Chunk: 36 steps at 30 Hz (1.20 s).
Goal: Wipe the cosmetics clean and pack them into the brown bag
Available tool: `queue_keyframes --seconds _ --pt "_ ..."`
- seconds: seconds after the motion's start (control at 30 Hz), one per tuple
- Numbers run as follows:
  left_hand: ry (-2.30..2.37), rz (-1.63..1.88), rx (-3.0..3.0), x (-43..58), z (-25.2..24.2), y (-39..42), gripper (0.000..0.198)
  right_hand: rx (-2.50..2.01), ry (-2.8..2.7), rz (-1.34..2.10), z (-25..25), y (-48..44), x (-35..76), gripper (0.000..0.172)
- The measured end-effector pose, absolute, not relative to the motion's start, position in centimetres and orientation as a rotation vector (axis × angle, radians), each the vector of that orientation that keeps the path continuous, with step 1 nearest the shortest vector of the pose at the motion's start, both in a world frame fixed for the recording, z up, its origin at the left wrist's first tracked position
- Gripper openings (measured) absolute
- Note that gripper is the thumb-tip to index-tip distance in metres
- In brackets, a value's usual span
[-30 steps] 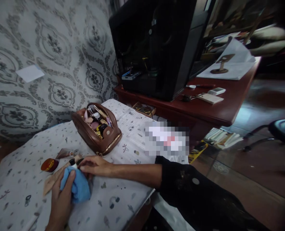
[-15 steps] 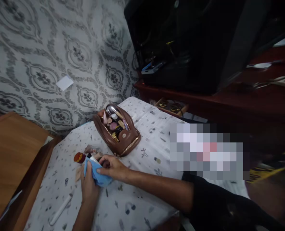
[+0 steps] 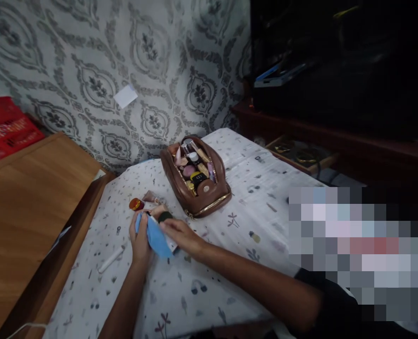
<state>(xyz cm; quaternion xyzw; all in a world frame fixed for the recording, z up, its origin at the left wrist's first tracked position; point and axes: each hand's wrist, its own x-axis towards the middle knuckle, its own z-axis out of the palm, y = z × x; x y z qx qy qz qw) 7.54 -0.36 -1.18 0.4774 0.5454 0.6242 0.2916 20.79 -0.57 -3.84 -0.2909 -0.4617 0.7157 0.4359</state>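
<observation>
My left hand (image 3: pixel 140 240) is closed around a light blue cloth (image 3: pixel 158 239), its fingers folded over the left side. A white container (image 3: pixel 172 243) with a dark cap lies partly hidden along the cloth. My right hand (image 3: pixel 184 238) grips the container's right side, thumb and fingers pressed together. Just beyond the hands are a dark round item (image 3: pixel 165 216), a beige item (image 3: pixel 158 210), a small clear-brown packet or tube (image 3: pixel 150 196) and a red jar with a gold band (image 3: pixel 136 204). Behind them stands an open brown makeup bag (image 3: pixel 214 201) full of cosmetics.
A white pen-like stick (image 3: pixel 111 259) lies on the patterned tablecloth (image 3: pixel 180 296) left of my hands. Wooden furniture (image 3: pixel 28 197) borders the table's left side, with a red package (image 3: pixel 11 125) on it. A small tray (image 3: pixel 302 160) and a dark screen (image 3: pixel 336 70) are at right.
The view has swung left, so the table contents sit further right. More of the white container shows beside the cloth, and my right hand's fingers have moved onto its side.
</observation>
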Motion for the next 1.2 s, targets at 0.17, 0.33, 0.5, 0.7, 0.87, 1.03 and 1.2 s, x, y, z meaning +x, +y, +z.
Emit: queue_keyframes --seconds 0.17,0.33,0.5,0.7,0.87,1.03,1.2 --pt "1.503 1.686 1.424 6.9 -0.5 -1.0 0.044 -0.589 -0.999 2.012 -3.5 -1.0 20.9 0.044" --pt "1.464 1.679 1.448 6.3 -0.7 -0.9 0.043 -0.635 -1.033 1.931 -3.6 -0.8 21.1 0.047" --pt "1.508 1.653 1.466 6.0 -0.7 -1.0 0.04 -0.704 -1.215 1.686 -3.4 -0.5 21.6 0.025" --pt "1.595 1.61 1.546 6.6 1.1 -1.2 0.04 -0.736 -1.29 1.593 -1.8 -1.4 22.5 0.018" --pt "1.548 1.55 1.66 7.7 3.6 -1.0 0.04 -0.751 -1.404 1.502 1.4 -2.8 24.9 0.009" --pt "1.411 1.525 1.685 9.7 5.2 -0.6 0.036 -0.802 -1.465 1.451 3.1 -3.3 27.6 0.017" --pt "1.358 1.492 1.737 12.7 6.4 0.0 0.036 -0.753 -1.415 1.485 3.5 -3.4 30.1 0.018"
